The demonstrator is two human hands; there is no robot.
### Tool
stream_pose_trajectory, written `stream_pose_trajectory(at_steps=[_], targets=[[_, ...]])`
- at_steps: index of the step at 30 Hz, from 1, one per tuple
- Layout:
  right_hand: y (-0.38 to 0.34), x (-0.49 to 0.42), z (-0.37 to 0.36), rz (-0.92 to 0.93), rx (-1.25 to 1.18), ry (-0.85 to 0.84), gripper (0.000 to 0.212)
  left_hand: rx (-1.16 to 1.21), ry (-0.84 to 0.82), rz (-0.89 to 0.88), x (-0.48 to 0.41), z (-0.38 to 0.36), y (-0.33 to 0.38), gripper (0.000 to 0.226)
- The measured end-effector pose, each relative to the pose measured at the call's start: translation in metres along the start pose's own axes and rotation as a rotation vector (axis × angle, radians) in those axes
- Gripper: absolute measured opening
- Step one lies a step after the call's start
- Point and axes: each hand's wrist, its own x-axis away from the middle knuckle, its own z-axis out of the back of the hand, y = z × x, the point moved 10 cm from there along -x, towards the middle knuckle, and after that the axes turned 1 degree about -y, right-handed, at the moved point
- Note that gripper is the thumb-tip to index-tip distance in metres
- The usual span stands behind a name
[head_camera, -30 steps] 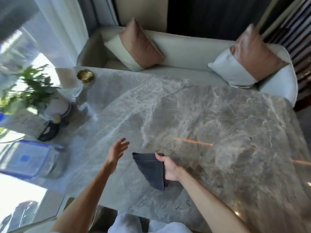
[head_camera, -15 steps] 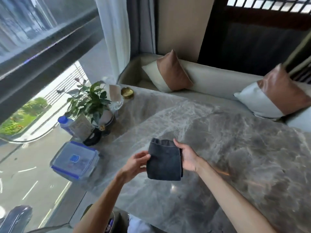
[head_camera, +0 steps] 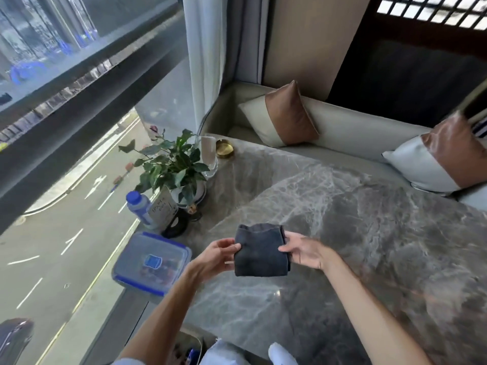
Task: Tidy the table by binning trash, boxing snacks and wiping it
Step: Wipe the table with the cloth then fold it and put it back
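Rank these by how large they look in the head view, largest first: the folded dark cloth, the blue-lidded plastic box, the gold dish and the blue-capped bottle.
1. Blue-lidded plastic box, slightly larger than the cloth.
2. Folded dark cloth; it is held up nearer the camera, so these two are unsure.
3. Blue-capped bottle.
4. Gold dish, farthest away.

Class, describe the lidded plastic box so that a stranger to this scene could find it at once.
Start at the marble table and go to its window-side edge, near the potted plant. Just nearer the person than the blue-capped bottle sits the storage box: clear, low, flat, alone in having a blue-clipped lid.
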Motion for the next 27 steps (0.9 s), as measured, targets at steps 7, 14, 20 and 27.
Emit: stream_pose_trajectory(at_steps=[7, 14, 20, 27], targets=[[-0.009, -0.020, 0.000, 0.041, 0.018, 0.101, 0.040, 0.054, -0.001, -0.041, -0.007, 0.026, 0.033, 0.033], [-0.023, -0.036, -0.001, 0.085, -0.008, 0.173, 0.038, 0.195, 0.022, -0.062, -0.009, 0.029, 0.047, 0.035], [-0.016, -0.066, -0.005, -0.037, 0.178, 0.265, 0.038, 0.018, 0.194, 0.026, -0.009, 0.054, 0.042, 0.037], [-0.015, -0.130, -0.013, -0.111, 0.044, 0.402, 0.014, -0.361, 0.410, -0.198, -0.038, 0.078, 0.109, 0.034]])
